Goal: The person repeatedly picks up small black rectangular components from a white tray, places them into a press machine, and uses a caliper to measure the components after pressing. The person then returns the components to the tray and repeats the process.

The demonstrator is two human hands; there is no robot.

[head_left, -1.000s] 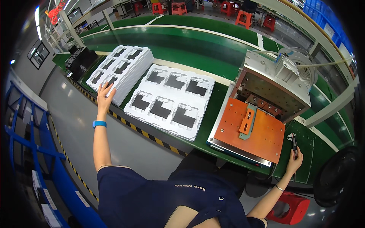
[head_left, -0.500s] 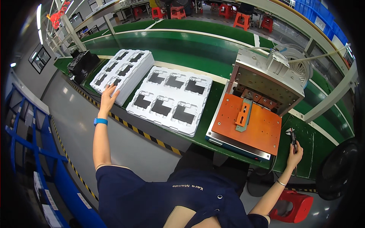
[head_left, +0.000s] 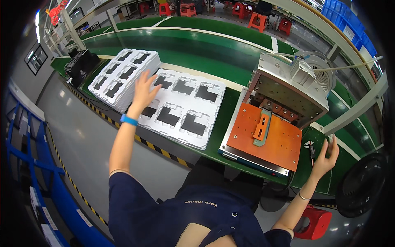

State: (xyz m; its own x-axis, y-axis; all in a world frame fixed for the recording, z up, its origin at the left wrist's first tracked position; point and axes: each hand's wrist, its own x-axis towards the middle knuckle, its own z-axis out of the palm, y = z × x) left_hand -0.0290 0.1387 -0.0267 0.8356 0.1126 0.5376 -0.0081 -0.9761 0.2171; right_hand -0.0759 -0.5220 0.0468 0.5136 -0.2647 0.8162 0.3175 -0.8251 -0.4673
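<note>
My left hand (head_left: 144, 94), fingers spread and slightly blurred, hovers over the left edge of a white plastic tray (head_left: 175, 133). L-shaped black pieces (head_left: 194, 124) sit in that tray's pockets. Left of this hand rises a stack of white trays (head_left: 123, 57), its top one also bearing black pieces (head_left: 127, 72). At the far right, my right hand (head_left: 325, 161) is raised over the green bench top with its thumb and fingers apart. Beside it lies a caliper (head_left: 311, 151), black and silver, apart from the fingers. I make out nothing held in either hand.
A metal press (head_left: 292, 82) with an orange plate (head_left: 242, 140) stands between tray and right hand. An orange slotted block (head_left: 261, 127) rests on the plate. A black fan (head_left: 362, 185) and red stool (head_left: 317, 222) are at lower right; a black device (head_left: 82, 66) sits far left.
My left hand has left the tray stack and moved right, to the edge of the other tray. My right hand has let go of the caliper and risen away from it.
</note>
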